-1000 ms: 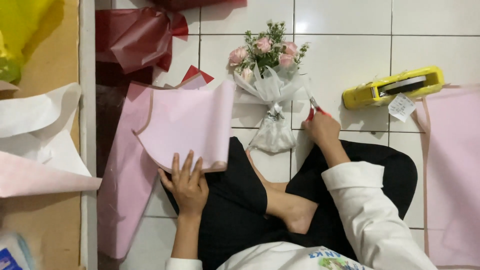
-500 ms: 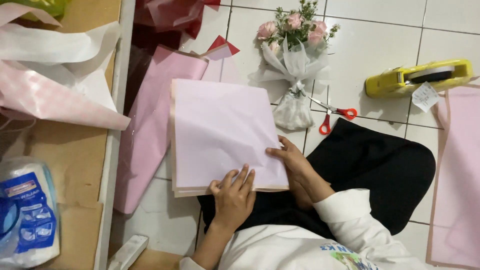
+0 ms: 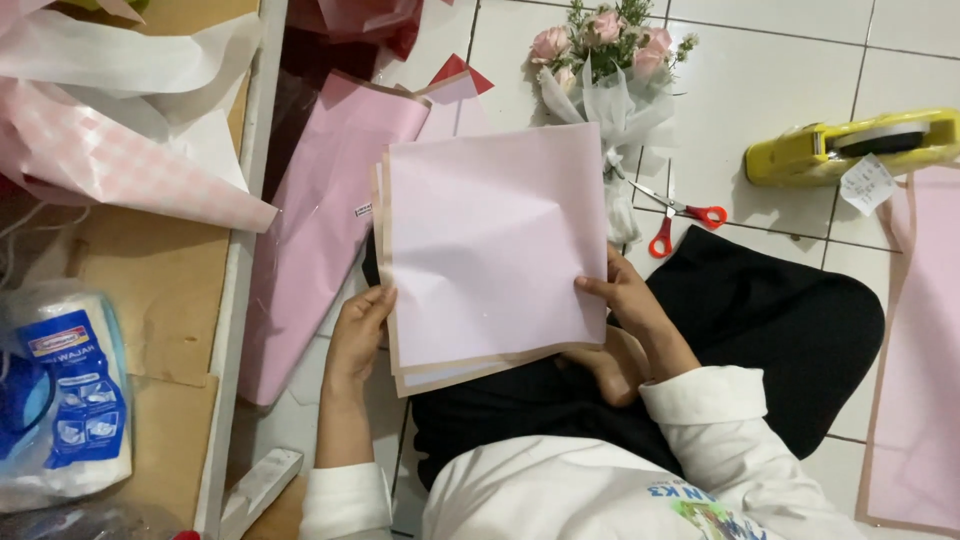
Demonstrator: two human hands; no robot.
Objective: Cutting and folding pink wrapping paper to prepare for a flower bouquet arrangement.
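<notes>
I hold a stack of pale pink wrapping sheets (image 3: 485, 240) flat above my lap, its edges showing a tan underside. My left hand (image 3: 358, 330) grips the stack's left edge and my right hand (image 3: 622, 298) grips its right edge. Beyond the stack, a small bouquet of pink roses (image 3: 605, 50) wrapped in white tulle lies on the white tiled floor. Red-handled scissors (image 3: 675, 212) lie just right of the bouquet's stem, beyond my right hand.
A yellow tape dispenser (image 3: 850, 145) sits at the right. Rolled pink paper (image 3: 315, 230) lies at my left, another pink sheet (image 3: 915, 350) at the right edge. A wooden shelf (image 3: 150, 300) on the left holds checked pink paper and a blue-labelled plastic pack (image 3: 65, 395).
My right hand left the scissors by the bouquet and came back to the sheets. The folded sheet got spread flat, and both hands now hold the stack by its side edges.
</notes>
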